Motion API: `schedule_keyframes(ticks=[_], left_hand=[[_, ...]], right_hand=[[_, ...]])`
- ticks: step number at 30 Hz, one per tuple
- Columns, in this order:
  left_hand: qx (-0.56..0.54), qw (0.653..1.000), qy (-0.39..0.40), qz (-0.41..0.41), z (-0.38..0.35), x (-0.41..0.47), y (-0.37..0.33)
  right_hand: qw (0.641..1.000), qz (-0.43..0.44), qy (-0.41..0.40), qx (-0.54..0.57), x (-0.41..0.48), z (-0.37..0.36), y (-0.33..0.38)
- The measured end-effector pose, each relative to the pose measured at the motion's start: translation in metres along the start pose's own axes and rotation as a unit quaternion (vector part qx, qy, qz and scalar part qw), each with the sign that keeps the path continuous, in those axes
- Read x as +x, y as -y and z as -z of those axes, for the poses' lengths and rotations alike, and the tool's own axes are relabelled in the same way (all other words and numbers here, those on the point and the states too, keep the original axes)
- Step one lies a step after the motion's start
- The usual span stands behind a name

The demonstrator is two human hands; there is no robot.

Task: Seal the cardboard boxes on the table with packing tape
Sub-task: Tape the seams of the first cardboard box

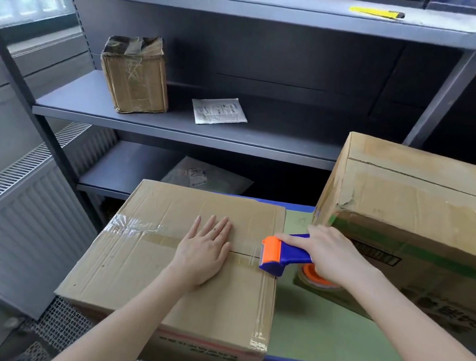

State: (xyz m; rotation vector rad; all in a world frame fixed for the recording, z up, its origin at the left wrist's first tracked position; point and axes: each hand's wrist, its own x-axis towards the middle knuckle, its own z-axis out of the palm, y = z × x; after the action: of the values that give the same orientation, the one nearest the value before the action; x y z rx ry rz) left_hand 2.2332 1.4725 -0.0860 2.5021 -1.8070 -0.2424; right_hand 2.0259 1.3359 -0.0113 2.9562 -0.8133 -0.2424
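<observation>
A closed cardboard box (136, 276) lies on the left end of the green table (324, 338), overhanging its left edge. Clear tape runs along its centre seam from the left side. My left hand (204, 251) lies flat on the seam, fingers straight. My right hand (333, 256) grips the handle of a blue and orange tape dispenser (281, 256), whose orange blade end sits at the box's right edge over the seam. A second, larger cardboard box (428, 221) stands on the table to the right, just behind my right hand.
A grey metal shelving unit (176, 128) stands behind the table, holding a small taped box (135, 75), a white packet (219, 110) and a grey mailer bag (206, 175). A yellow knife (376, 12) lies on the upper shelf. A radiator (10, 208) lines the left wall.
</observation>
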Motion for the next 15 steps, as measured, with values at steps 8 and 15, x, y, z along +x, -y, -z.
schedule_keyframes(ticks=[8,15], left_hand=[[-0.007,0.999,-0.002,-0.031,-0.014,0.014,-0.042],[-0.002,1.0,-0.007,-0.024,-0.017,0.015,-0.04]], right_hand=[[1.0,0.005,-0.01,-0.011,-0.001,-0.001,-0.001],[1.0,-0.001,0.013,0.016,-0.018,-0.001,-0.014]])
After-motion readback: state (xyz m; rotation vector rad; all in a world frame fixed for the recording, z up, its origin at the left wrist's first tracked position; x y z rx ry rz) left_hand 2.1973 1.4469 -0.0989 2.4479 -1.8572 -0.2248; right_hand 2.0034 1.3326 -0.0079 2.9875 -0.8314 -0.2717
